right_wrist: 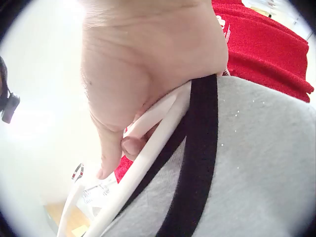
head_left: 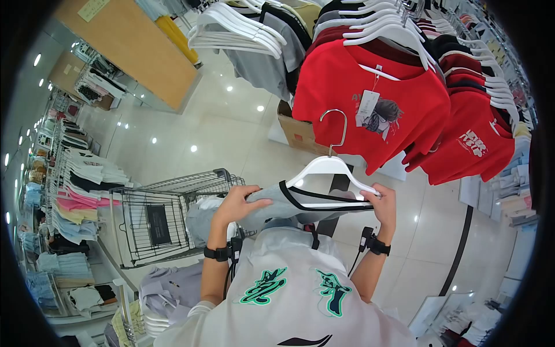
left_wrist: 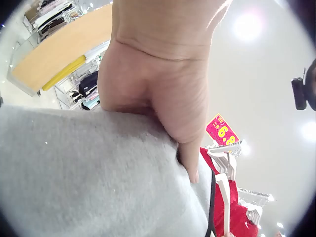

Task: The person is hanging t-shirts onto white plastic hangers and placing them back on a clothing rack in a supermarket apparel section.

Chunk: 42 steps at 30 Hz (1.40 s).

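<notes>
A light grey shirt with black neck trim (head_left: pixel 267 203) is stretched between both hands in front of the person's body. A white hanger (head_left: pixel 324 166) with a metal hook pointing up runs through its neckline. My left hand (head_left: pixel 236 206) grips the shirt near one shoulder, thumb along the top of the cloth. In the left wrist view grey fabric (left_wrist: pixel 89 173) fills the lower part, and the fingers are mostly hidden behind it. At the hanger's other end, my right hand (head_left: pixel 384 207) holds the hanger arm (right_wrist: pixel 148 160) beside the black trim (right_wrist: pixel 200 148).
Red T-shirts (head_left: pixel 370 98) hang on a rack just ahead, one bearing a white tag (head_left: pixel 368 104). Grey garments (head_left: pixel 254 63) hang beside them. A wire shopping cart (head_left: pixel 153 225) stands at the left, with a cardboard box (head_left: pixel 303 134) under the rack.
</notes>
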Motion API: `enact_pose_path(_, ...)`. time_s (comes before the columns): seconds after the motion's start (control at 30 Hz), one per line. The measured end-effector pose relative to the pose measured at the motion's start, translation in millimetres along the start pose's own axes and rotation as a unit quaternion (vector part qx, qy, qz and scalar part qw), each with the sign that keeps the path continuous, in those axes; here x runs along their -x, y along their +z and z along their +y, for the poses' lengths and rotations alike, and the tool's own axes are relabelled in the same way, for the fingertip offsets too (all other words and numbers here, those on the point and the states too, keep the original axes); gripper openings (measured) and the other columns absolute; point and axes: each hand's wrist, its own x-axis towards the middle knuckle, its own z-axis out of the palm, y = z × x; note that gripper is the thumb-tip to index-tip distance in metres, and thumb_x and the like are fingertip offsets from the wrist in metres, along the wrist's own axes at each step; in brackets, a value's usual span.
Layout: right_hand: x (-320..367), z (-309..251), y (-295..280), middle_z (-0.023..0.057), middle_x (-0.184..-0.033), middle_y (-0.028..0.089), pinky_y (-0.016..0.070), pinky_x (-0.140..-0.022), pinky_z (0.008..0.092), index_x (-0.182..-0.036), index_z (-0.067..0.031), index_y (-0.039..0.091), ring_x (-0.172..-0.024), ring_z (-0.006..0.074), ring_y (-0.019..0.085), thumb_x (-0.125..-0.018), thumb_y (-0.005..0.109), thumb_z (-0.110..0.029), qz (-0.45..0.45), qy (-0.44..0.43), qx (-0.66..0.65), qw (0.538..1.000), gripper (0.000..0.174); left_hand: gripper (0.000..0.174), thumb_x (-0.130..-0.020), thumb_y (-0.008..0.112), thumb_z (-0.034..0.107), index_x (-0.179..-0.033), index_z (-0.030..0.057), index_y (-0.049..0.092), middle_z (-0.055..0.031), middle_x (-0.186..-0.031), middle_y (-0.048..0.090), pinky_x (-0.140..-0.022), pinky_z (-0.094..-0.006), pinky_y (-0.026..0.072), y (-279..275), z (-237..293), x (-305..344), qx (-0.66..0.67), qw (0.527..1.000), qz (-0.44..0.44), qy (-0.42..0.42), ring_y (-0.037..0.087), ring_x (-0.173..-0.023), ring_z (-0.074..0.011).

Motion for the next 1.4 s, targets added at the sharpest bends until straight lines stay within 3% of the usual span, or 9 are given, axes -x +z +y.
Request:
enact_pose_path(0.23, -1, -4, -19, 0.0005, -0.059, 0.052, 0.034, -0.054, 0.0272, -0.069, 0.0014, 0.06, -0.058, 0.0082, 0.045, -0.079, 0.077, -0.012, 0.029, -0.007, -0.002, 1.0, 0.023, 0.036, -0.079, 0.084, 0.029, -0.092, -0.0014, 0.071, -0.0042, -0.071, 0.064, -0.061, -0.0285, 0.0455, -5, 4, -6, 0.028, 0.998, -0.046, -0.008, 0.054, -0.066, -0.01)
enact_pose_path(0.53, 11, 24, -39, 0.0, -0.066, 0.06, 0.0363, -0.063, 0.0253, -0.072, -0.001, 0.066, -0.066, 0.008, 0.052, -0.081, 0.068, -0.015, 0.007, 0.022, -0.092, 0.996, 0.017, 0.028, -0.079, 0.085, 0.021, -0.087, -0.002, 0.072, -0.0008, -0.068, 0.062, -0.059, -0.0249, 0.0416, -8, 11, -2, 0.053, 0.997, -0.058, -0.021, 0.049, -0.065, -0.0066)
enact_pose_path(0.83, 37, 54, -50, 0.0021, -0.064, 0.061, 0.0405, -0.058, 0.0255, -0.071, -0.0004, 0.064, -0.061, 0.009, 0.054, -0.089, 0.068, -0.014, 0.058, 0.083, -0.074, 0.992, 0.022, 0.025, -0.084, 0.081, 0.019, -0.084, -0.0027, 0.069, -0.0007, -0.061, 0.052, -0.054, -0.0265, 0.0372, -37, -3, 2, 0.003, 0.999, -0.023, 0.035, 0.04, -0.06, -0.0069)
enact_pose_path(0.97, 44, 58, -75, 0.0057, -0.064, 0.062, 0.0403, -0.047, 0.0247, -0.076, -0.0015, 0.062, -0.05, 0.0106, 0.053, -0.096, 0.063, -0.023, 0.132, 0.118, -0.097, 0.98, 0.029, 0.023, -0.085, 0.078, 0.013, -0.079, -0.0045, 0.065, 0.0045, -0.063, 0.054, -0.056, -0.0255, 0.0374, -81, -23, 28, 0.044, 0.991, 0.129, -0.013, 0.044, -0.063, -0.0043)
enact_pose_path(1.1, 58, 61, -100, 0.0068, -0.062, 0.062, 0.0347, -0.04, 0.0243, -0.078, -0.0011, 0.062, -0.044, 0.0096, 0.048, -0.097, 0.061, -0.024, 0.147, 0.13, -0.053, 0.979, 0.03, 0.023, -0.086, 0.077, 0.013, -0.076, -0.004, 0.064, 0.0069, -0.065, 0.053, -0.057, -0.0247, 0.038, -102, -39, 54, 0.118, 0.976, 0.181, -0.032, 0.045, -0.064, -0.0047)
enact_pose_path(1.17, 61, 68, -90, 0.0074, -0.063, 0.062, 0.0306, -0.039, 0.0235, -0.08, 0.0005, 0.063, -0.042, 0.0081, 0.045, -0.097, 0.063, -0.024, 0.144, 0.13, -0.063, 0.979, 0.03, 0.022, -0.085, 0.077, 0.012, -0.072, -0.0012, 0.066, 0.0083, -0.063, 0.052, -0.059, -0.0234, 0.0389, -127, -39, 83, 0.023, 0.968, 0.244, -0.056, 0.045, -0.062, -0.0049)
enact_pose_path(1.23, 63, 76, -73, 0.0074, -0.063, 0.062, 0.0299, -0.039, 0.0235, -0.08, 0.0002, 0.064, -0.043, 0.0077, 0.044, -0.098, 0.062, -0.025, 0.16, 0.142, -0.11, 0.971, 0.031, 0.017, -0.086, 0.077, 0.013, -0.079, 0.0014, 0.067, 0.005, -0.073, 0.057, -0.066, -0.0241, 0.0432, -146, -48, 127, 0.029, 0.932, 0.357, -0.053, 0.051, -0.07, -0.0071)
enact_pose_path(1.3, 54, 73, -56, 0.007, -0.063, 0.062, 0.0299, -0.04, 0.0233, -0.079, 0.0006, 0.064, -0.043, 0.0076, 0.044, -0.098, 0.061, -0.026, 0.15, 0.148, -0.12, 0.97, 0.033, 0.02, -0.088, 0.075, 0.017, -0.097, 0.0016, 0.066, -0.0032, -0.094, 0.064, -0.079, -0.0294, 0.0479, -162, -88, 178, 0.104, 0.815, 0.569, 0.033, 0.057, -0.085, -0.0119)
enact_pose_path(1.4, 28, 60, -35, 0.0041, -0.058, 0.057, 0.0299, -0.042, 0.0229, -0.077, 0.0007, 0.065, -0.043, 0.0075, 0.043, -0.099, 0.06, -0.026, 0.126, 0.106, -0.162, 0.973, 0.035, 0.034, -0.097, 0.065, 0.029, -0.116, 0.0006, 0.06, -0.0129, -0.117, 0.062, -0.095, -0.0377, 0.0491, -183, -61, 241, 0.21, 0.667, 0.709, 0.095, 0.06, -0.107, -0.0202)
